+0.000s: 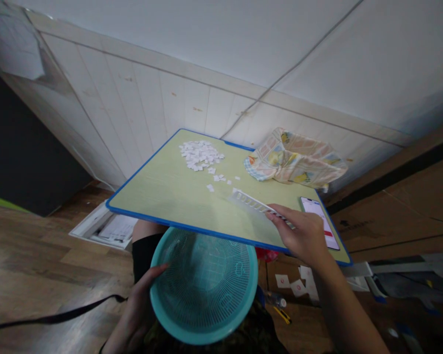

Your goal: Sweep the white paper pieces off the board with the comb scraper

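My left hand (pixel 138 307) grips the rim of a round teal mesh basket (pixel 205 282), held below the near edge of a small table with a pale green top and blue rim (pixel 162 189). My right hand (pixel 302 233) is closed on the near end of a white slotted plastic strip (pixel 251 202) that lies flat on the tabletop and points toward a heap of small white pieces (pixel 200 155) at the far side. A few loose white pieces (pixel 217 179) trail from the heap toward the strip.
A smartphone (pixel 319 221) with a lit screen lies on the table's right edge. A crumpled patterned cloth (pixel 295 160) sits at the far right corner. White cards (pixel 293 285), a yellow tool (pixel 282 314) and a black strap (pixel 55 317) lie on the wooden floor.
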Demonstrator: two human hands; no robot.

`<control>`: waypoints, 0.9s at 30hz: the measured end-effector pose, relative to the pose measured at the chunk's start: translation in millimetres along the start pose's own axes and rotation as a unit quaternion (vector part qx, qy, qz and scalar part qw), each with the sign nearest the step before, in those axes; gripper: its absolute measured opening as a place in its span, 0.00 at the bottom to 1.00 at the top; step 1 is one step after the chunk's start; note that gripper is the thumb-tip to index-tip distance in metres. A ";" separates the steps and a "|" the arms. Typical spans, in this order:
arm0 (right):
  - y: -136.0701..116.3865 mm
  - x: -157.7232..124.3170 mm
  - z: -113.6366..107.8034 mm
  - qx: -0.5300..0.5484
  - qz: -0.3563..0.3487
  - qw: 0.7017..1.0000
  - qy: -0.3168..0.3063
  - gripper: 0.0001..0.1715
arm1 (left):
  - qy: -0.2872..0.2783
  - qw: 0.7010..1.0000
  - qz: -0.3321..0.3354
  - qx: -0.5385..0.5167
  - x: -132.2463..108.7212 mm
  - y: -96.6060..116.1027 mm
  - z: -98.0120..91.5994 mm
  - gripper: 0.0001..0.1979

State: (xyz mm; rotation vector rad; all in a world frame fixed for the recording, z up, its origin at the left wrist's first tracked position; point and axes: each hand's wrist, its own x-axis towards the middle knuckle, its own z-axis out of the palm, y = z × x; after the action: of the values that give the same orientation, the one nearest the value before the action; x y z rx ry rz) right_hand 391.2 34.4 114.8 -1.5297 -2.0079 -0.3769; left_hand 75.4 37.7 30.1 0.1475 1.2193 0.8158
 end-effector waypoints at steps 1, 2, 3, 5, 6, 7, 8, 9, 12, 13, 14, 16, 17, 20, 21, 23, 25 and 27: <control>-0.5 -1.7 -0.4 0.008 -0.004 1.000 -0.004 0.11 | -0.002 1.000 0.003 -0.005 -0.4 -0.3 1.2 0.21; -1.1 -3.2 -1.1 0.013 -0.006 1.000 -0.006 0.11 | -0.003 1.000 0.004 -0.009 -0.6 -0.8 2.1 0.20; -1.6 -4.4 -2.0 0.014 -0.007 1.000 -0.003 0.11 | -0.004 1.000 0.006 -0.014 -0.6 -1.3 2.8 0.18; -1.6 -5.7 -3.3 0.005 -0.002 1.000 0.008 0.11 | -0.008 1.000 0.007 -0.021 -0.3 -2.5 3.5 0.13; -1.0 -5.7 -3.3 -0.001 0.002 1.000 0.014 0.11 | -0.011 1.000 0.007 -0.022 0.0 -3.1 3.4 0.10; -0.1 -5.4 -2.6 -0.005 0.004 1.000 0.019 0.12 | -0.015 1.000 0.007 -0.022 0.3 -3.6 3.3 0.08; 0.9 -5.1 -1.5 -0.007 0.005 1.000 0.021 0.12 | -0.020 1.000 0.006 -0.022 0.7 -4.0 3.0 0.06; 1.9 -4.9 -0.1 -0.004 0.003 1.000 0.019 0.12 | -0.026 0.999 0.006 -0.020 1.0 -4.3 2.7 0.06; 1.9 -6.6 2.3 0.018 -0.009 1.000 0.002 0.12 | -0.032 0.999 0.015 -0.015 2.1 -5.2 1.6 0.06; 0.8 -8.0 1.5 0.027 -0.013 1.000 -0.005 0.12 | -0.033 0.999 0.018 -0.013 2.5 -5.6 1.1 0.06; -0.7 -9.7 -0.1 0.036 -0.017 0.999 -0.010 0.11 | -0.034 0.999 0.022 -0.011 2.9 -6.2 0.5 0.07; -3.4 -12.9 -5.3 0.049 -0.024 0.998 -0.014 0.11 | -0.041 0.999 0.029 -0.006 4.0 -7.9 -1.0 0.07; -4.1 -14.1 -8.0 0.053 -0.027 0.998 -0.012 0.11 | -0.046 0.998 0.033 -0.004 4.6 -9.1 -1.8 0.07; -1.6 -14.7 -12.1 0.049 -0.029 0.998 0.013 0.10 | -0.057 0.997 0.048 0.002 6.6 -12.7 -3.8 0.08; 0.6 -14.0 -11.3 0.044 -0.028 0.998 0.023 0.11 | -0.058 0.997 0.051 0.002 7.2 -13.6 -4.1 0.09; 5.2 -12.4 -7.5 0.030 -0.030 0.998 0.037 0.11 | -0.057 0.997 0.051 0.000 8.0 -14.7 -3.5 0.09; 7.8 -11.6 -3.1 0.018 -0.036 0.999 0.030 0.11 | -0.054 0.997 0.048 -0.006 7.9 -14.7 -1.9 0.08; 6.9 -12.4 -1.2 0.020 -0.047 0.999 0.016 0.11 | -0.047 0.998 0.045 -0.011 7.0 -14.0 -0.4 0.08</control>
State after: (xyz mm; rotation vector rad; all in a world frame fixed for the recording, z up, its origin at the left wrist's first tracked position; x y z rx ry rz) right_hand 400.2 26.2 107.4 -1.4012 -2.0546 -0.3940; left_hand 82.4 32.0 17.4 0.2211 1.1206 0.8902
